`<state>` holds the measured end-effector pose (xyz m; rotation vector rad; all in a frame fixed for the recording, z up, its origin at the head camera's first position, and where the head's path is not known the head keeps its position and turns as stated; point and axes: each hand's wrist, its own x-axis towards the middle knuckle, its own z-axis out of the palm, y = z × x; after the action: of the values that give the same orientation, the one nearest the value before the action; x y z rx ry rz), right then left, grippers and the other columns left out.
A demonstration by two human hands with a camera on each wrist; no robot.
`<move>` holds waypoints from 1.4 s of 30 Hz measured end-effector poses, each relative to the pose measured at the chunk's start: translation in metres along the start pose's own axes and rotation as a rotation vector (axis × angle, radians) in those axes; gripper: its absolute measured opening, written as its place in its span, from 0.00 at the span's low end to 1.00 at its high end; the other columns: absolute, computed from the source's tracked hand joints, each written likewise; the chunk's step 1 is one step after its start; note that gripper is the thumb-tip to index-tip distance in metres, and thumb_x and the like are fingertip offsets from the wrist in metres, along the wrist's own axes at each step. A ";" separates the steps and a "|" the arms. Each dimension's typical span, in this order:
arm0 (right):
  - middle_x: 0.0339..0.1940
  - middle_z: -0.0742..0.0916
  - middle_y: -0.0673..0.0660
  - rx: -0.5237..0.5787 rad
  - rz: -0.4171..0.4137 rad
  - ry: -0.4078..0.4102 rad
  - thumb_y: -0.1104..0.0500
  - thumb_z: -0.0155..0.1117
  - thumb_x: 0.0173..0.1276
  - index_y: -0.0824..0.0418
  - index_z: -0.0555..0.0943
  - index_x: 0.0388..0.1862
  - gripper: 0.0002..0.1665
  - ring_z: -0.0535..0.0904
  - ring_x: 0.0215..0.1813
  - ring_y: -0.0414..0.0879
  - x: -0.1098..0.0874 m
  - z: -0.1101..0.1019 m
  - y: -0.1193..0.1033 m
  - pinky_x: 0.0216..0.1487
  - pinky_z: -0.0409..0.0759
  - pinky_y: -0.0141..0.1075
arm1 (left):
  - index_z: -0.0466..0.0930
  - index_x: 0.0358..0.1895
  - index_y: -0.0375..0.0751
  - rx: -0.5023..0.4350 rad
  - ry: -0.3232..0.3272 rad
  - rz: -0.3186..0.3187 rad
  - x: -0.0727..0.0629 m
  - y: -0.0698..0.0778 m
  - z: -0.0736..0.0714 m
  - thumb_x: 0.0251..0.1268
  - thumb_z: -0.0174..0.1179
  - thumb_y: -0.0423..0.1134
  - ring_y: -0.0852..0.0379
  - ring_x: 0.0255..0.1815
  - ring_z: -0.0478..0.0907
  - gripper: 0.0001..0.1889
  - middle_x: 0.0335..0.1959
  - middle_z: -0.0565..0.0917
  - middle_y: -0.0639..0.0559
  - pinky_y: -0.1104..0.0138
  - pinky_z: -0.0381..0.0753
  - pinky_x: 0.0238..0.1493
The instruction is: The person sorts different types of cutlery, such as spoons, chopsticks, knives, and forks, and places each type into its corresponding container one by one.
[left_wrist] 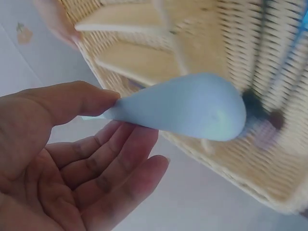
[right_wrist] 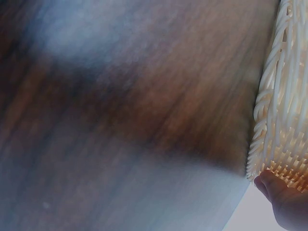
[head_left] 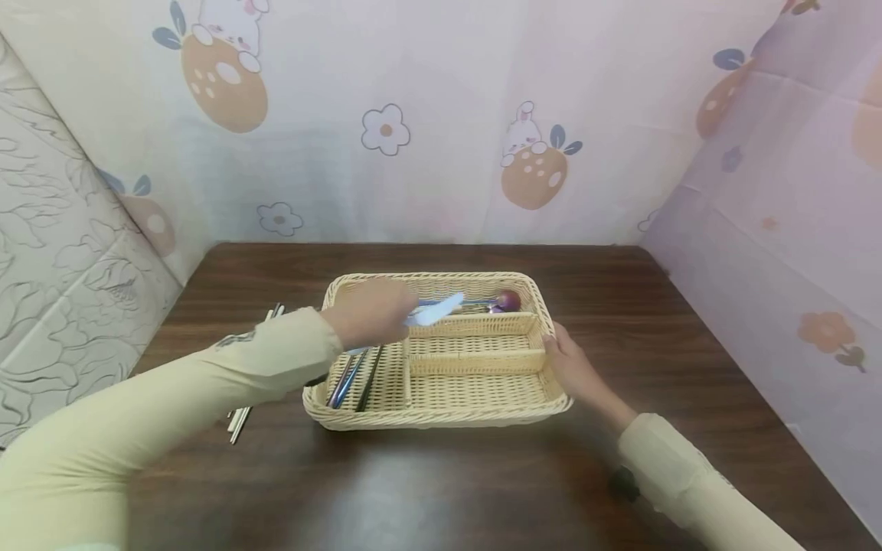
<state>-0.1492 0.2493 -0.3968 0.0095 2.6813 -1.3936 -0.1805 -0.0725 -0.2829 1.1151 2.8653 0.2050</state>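
Observation:
My left hand (head_left: 375, 312) is over the left part of a cream woven basket (head_left: 441, 417). Between thumb and fingers it pinches a light-blue utensil (left_wrist: 192, 108), broad and rounded at one end and tapering towards the grip; its exact kind is unclear. In the head view, that utensil points right over the back compartment. My right hand (head_left: 575, 367) grips the basket's right rim, with the thumb (right_wrist: 272, 185) visible against the weave. Slim dark and blue-purple handles (head_left: 347, 381) lie in the left compartment. A purple round-ended utensil (head_left: 508, 301) lies in the back compartment.
Dividers (head_left: 475, 358) split the basket into several compartments. To the left on the dark wooden table (head_left: 427, 490), slim metallic sticks (head_left: 240, 421) lie partly hidden under my left sleeve. Patterned curtains (head_left: 441, 168) enclose the table's back and sides.

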 end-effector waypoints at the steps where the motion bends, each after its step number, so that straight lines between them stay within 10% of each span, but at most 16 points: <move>1: 0.65 0.67 0.77 0.001 -0.006 0.001 0.53 0.31 0.80 0.65 0.46 0.76 0.31 0.73 0.57 0.65 0.000 0.001 0.000 0.58 0.70 0.56 | 0.77 0.28 0.40 -0.006 -0.011 0.018 0.004 0.005 0.002 0.51 0.63 0.29 0.56 0.22 0.71 0.04 0.22 0.76 0.54 0.66 0.73 0.25; 20: 0.64 0.68 0.76 0.023 -0.005 -0.004 0.53 0.31 0.79 0.64 0.45 0.76 0.31 0.70 0.61 0.66 0.002 0.004 0.001 0.62 0.65 0.56 | 0.78 0.29 0.44 0.126 -0.184 0.259 0.058 0.080 0.062 0.55 0.63 0.30 0.61 0.27 0.71 0.05 0.25 0.76 0.56 0.74 0.71 0.27; 31: 0.65 0.66 0.77 0.010 -0.027 0.017 0.54 0.32 0.79 0.66 0.47 0.75 0.31 0.68 0.62 0.67 0.002 0.006 0.000 0.63 0.63 0.57 | 0.80 0.32 0.44 0.200 -0.205 0.314 0.066 0.081 0.100 0.63 0.58 0.32 0.61 0.28 0.75 0.04 0.29 0.81 0.55 0.73 0.74 0.30; 42: 0.66 0.65 0.77 0.001 -0.008 0.016 0.54 0.32 0.79 0.66 0.46 0.75 0.31 0.66 0.64 0.67 0.001 0.006 0.001 0.64 0.61 0.58 | 0.74 0.25 0.45 0.046 -0.252 0.239 0.056 0.074 0.089 0.60 0.63 0.40 0.63 0.22 0.69 0.09 0.22 0.75 0.57 0.73 0.72 0.25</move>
<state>-0.1492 0.2451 -0.4014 0.0104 2.6965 -1.4023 -0.1630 0.0290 -0.3601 1.3823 2.5276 0.0065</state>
